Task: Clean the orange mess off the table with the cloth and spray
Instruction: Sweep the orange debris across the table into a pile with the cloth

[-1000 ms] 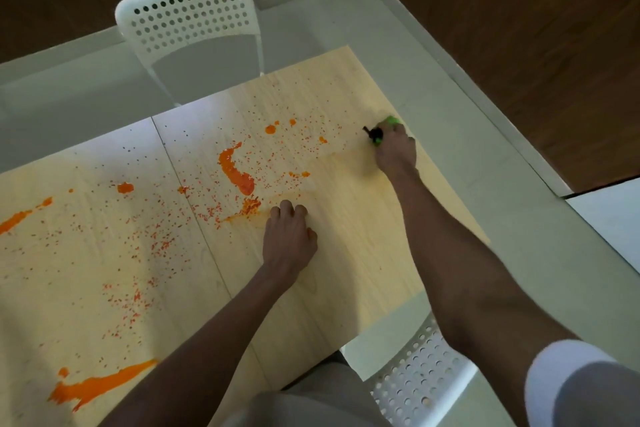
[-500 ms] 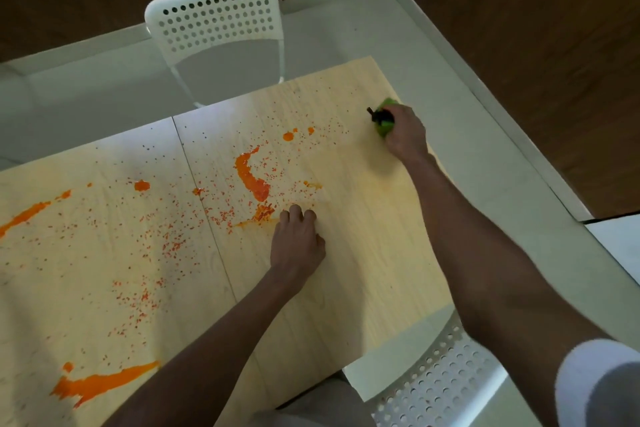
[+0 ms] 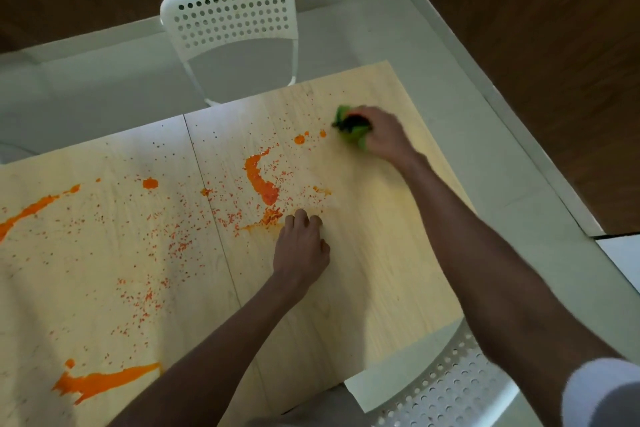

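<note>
My right hand (image 3: 384,135) grips a bunched green cloth (image 3: 351,135) with a dark patch and presses it on the far right part of the light wooden table (image 3: 381,253). The cloth sits just right of two orange spots (image 3: 299,139). My left hand (image 3: 301,250) rests on the table with its fingers curled under and nothing visible in it, touching a faint orange smear (image 3: 263,225). A thick orange streak (image 3: 259,180) lies above it. Orange speckles and larger smears (image 3: 104,381) cover the left half. No spray bottle is in view.
A white perforated chair (image 3: 228,17) stands at the table's far side. Another white perforated chair (image 3: 446,388) is at the near right corner. A pale floor (image 3: 485,149) with a raised edge runs along the right, with dark wood beyond.
My right hand has slid the cloth left across the table towards the orange spots. A spot near the cloth is gone. My left hand has stayed in place.
</note>
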